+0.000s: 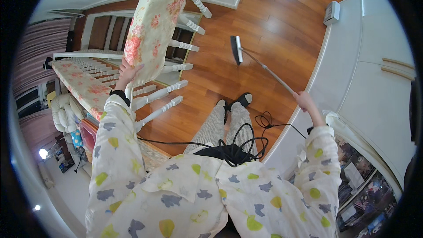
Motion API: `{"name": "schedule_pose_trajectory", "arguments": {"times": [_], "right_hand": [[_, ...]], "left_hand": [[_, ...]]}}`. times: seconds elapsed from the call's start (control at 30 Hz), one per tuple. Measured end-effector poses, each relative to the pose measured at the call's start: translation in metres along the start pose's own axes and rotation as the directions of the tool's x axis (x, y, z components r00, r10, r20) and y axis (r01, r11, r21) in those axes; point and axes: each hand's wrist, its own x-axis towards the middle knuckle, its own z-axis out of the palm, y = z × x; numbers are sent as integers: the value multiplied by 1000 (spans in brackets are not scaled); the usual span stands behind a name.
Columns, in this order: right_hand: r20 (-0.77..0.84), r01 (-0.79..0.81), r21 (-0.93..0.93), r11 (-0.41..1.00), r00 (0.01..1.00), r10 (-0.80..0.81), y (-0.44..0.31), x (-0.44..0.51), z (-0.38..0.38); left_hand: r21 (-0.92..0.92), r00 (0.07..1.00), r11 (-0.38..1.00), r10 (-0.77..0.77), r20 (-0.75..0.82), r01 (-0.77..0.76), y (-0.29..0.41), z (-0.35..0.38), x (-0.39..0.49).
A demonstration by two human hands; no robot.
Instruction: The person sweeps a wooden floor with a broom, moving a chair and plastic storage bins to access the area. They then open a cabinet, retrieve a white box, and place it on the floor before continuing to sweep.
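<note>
My right hand (305, 101) is closed around the pale metal handle of a broom (277, 78). The broom head (238, 50), a light bar with dark bristles, rests on the wooden floor ahead of my feet. On the other side, my left hand (128, 73) grips the edge of a stair handrail (153, 29) wrapped in cream cloth with pink flowers. White turned balusters (165, 87) stand under that rail. A black cable (236, 145) hangs in loops at my waist.
White cabinets (380, 43) line the right side, with a small white box (331, 13) on the ledge. Open shelves (358, 188) hold many items. More cable (264, 120) loops near my slippered feet (244, 99). Beyond the banister, stairs (102, 33) show at left.
</note>
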Motion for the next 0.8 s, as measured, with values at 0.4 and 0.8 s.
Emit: {"name": "schedule_pose_trajectory", "arguments": {"times": [0.4, 0.8], "right_hand": [[-87, 67, 1, 998, 994, -66, 43, -87, 26], [-74, -242, 286, 927, 959, 273, 94, -79, 66]], "left_hand": [[-74, 1000, 997, -4, 6, 4, -1, 2, 7], [382, 940, 892, -313, 137, 241, 72, -34, -8]]}}
